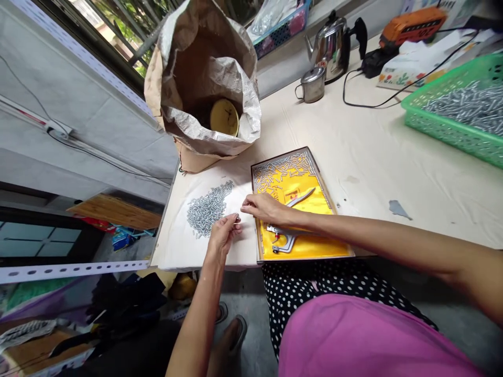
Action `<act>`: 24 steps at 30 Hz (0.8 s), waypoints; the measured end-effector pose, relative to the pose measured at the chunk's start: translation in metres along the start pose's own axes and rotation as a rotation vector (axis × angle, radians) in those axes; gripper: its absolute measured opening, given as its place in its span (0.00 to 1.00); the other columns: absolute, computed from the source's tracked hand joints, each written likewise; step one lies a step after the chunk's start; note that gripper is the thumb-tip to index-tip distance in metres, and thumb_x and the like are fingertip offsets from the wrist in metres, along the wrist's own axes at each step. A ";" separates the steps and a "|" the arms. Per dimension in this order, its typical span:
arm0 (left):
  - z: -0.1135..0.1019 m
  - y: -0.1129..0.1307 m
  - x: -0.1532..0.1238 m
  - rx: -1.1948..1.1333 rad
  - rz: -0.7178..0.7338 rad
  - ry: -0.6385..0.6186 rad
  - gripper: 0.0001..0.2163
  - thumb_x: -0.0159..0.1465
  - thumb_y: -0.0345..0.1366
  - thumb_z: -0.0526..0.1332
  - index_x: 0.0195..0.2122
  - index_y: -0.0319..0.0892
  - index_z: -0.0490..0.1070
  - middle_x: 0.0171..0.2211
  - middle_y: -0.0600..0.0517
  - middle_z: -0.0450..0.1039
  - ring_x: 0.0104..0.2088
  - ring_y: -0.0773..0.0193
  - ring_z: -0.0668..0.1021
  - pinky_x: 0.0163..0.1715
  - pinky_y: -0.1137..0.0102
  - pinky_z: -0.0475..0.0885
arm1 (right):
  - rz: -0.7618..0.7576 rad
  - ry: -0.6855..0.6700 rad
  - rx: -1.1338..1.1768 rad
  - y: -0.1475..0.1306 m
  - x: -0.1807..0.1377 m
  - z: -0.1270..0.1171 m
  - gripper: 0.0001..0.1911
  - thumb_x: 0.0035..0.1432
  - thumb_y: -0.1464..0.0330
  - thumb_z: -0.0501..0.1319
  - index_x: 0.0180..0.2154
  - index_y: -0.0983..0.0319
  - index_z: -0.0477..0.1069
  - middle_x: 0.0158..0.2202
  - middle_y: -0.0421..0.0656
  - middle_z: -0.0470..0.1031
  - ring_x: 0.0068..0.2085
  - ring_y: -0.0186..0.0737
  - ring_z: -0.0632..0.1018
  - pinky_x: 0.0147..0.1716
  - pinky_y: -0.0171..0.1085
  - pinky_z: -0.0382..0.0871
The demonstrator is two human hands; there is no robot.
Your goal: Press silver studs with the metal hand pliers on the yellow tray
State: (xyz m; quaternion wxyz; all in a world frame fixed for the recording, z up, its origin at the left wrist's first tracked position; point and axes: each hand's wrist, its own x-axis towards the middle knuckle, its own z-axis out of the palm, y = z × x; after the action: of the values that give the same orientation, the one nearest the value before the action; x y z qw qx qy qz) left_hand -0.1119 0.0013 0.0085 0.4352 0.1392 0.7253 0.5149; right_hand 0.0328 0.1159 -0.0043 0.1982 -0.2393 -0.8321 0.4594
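Note:
My left hand (223, 233) is over the white table, with thumb and fingers pinched on a small dark metal piece (238, 218). Close by on the right is my right hand (268, 208), reaching across the tray's left edge with its fingertips together; anything between them is too small to make out. A heap of small silvery metal pins (208, 209) lies left of my hands. The shallow yellow-lined tray (306, 250) holds many similar pins (288, 168) along its far side. Grey-handled pliers (288, 241) lie in it, partly covered by my right forearm.
A large paper sack (212, 149) with a round yellow thing inside stands behind the heap. Farther right are a metal cup (313, 86), a kettle (332, 47), a black cable (365, 106) and a green basket (451, 133) full of metal pins. The table's left edge is near the heap.

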 end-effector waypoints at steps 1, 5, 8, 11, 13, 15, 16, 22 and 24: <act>0.003 -0.002 -0.004 -0.034 0.004 -0.025 0.12 0.52 0.33 0.75 0.29 0.36 0.73 0.26 0.53 0.74 0.21 0.74 0.72 0.23 0.77 0.72 | 0.048 -0.013 0.075 0.000 0.004 0.011 0.08 0.66 0.67 0.62 0.38 0.65 0.76 0.32 0.44 0.78 0.34 0.36 0.76 0.34 0.33 0.63; 0.001 -0.010 -0.015 -0.101 0.030 -0.102 0.12 0.50 0.34 0.77 0.28 0.35 0.75 0.24 0.52 0.75 0.24 0.72 0.74 0.28 0.76 0.75 | 0.146 -0.049 0.225 -0.001 0.013 0.036 0.06 0.63 0.70 0.62 0.33 0.66 0.75 0.23 0.39 0.74 0.27 0.34 0.74 0.29 0.32 0.62; -0.008 -0.015 -0.016 -0.055 0.071 -0.140 0.16 0.46 0.38 0.79 0.29 0.35 0.77 0.25 0.53 0.76 0.25 0.72 0.75 0.30 0.75 0.74 | 0.164 -0.083 0.224 -0.006 0.017 0.041 0.08 0.61 0.74 0.61 0.29 0.65 0.74 0.20 0.38 0.73 0.25 0.33 0.73 0.28 0.31 0.62; -0.018 -0.021 -0.013 0.015 0.107 -0.121 0.20 0.43 0.42 0.80 0.27 0.36 0.76 0.24 0.54 0.75 0.22 0.73 0.72 0.26 0.76 0.72 | 0.176 -0.134 0.221 -0.010 0.019 0.045 0.09 0.59 0.75 0.61 0.27 0.64 0.74 0.19 0.37 0.72 0.24 0.33 0.73 0.26 0.31 0.62; -0.023 -0.024 -0.010 0.007 0.079 -0.119 0.20 0.41 0.42 0.81 0.26 0.36 0.75 0.22 0.55 0.73 0.21 0.74 0.71 0.24 0.77 0.71 | 0.190 -0.177 0.239 -0.010 0.019 0.049 0.09 0.61 0.75 0.60 0.27 0.64 0.73 0.20 0.37 0.73 0.24 0.33 0.74 0.25 0.30 0.64; -0.027 -0.025 -0.009 -0.044 0.017 -0.133 0.18 0.43 0.39 0.81 0.25 0.35 0.75 0.21 0.55 0.73 0.21 0.74 0.72 0.24 0.78 0.72 | 0.207 -0.214 0.258 -0.009 0.020 0.054 0.10 0.63 0.75 0.58 0.28 0.64 0.73 0.21 0.38 0.75 0.25 0.33 0.76 0.25 0.29 0.66; -0.028 -0.026 -0.008 -0.076 -0.016 -0.137 0.17 0.44 0.37 0.81 0.25 0.35 0.75 0.21 0.54 0.73 0.21 0.74 0.72 0.25 0.78 0.73 | 0.214 -0.228 0.264 -0.009 0.020 0.056 0.10 0.63 0.75 0.57 0.29 0.64 0.73 0.22 0.39 0.76 0.25 0.34 0.77 0.26 0.29 0.68; -0.037 -0.027 -0.006 -0.124 -0.001 0.021 0.12 0.50 0.33 0.77 0.29 0.35 0.75 0.24 0.53 0.74 0.23 0.74 0.74 0.27 0.78 0.74 | 0.166 -0.219 0.195 -0.012 0.029 0.063 0.09 0.64 0.75 0.58 0.33 0.65 0.76 0.27 0.41 0.79 0.31 0.34 0.78 0.32 0.30 0.69; -0.042 -0.028 -0.007 -0.063 0.129 0.142 0.15 0.48 0.37 0.77 0.29 0.35 0.75 0.22 0.56 0.73 0.22 0.74 0.74 0.26 0.78 0.73 | 0.111 -0.154 0.116 -0.016 0.029 0.058 0.05 0.63 0.74 0.61 0.37 0.65 0.77 0.36 0.44 0.80 0.38 0.37 0.79 0.38 0.32 0.68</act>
State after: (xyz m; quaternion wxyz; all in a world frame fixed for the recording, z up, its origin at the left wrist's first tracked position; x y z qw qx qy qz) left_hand -0.1335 -0.0414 -0.0092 0.3528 0.1353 0.7273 0.5730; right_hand -0.0260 0.0868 -0.0158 0.1217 -0.2371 -0.8023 0.5342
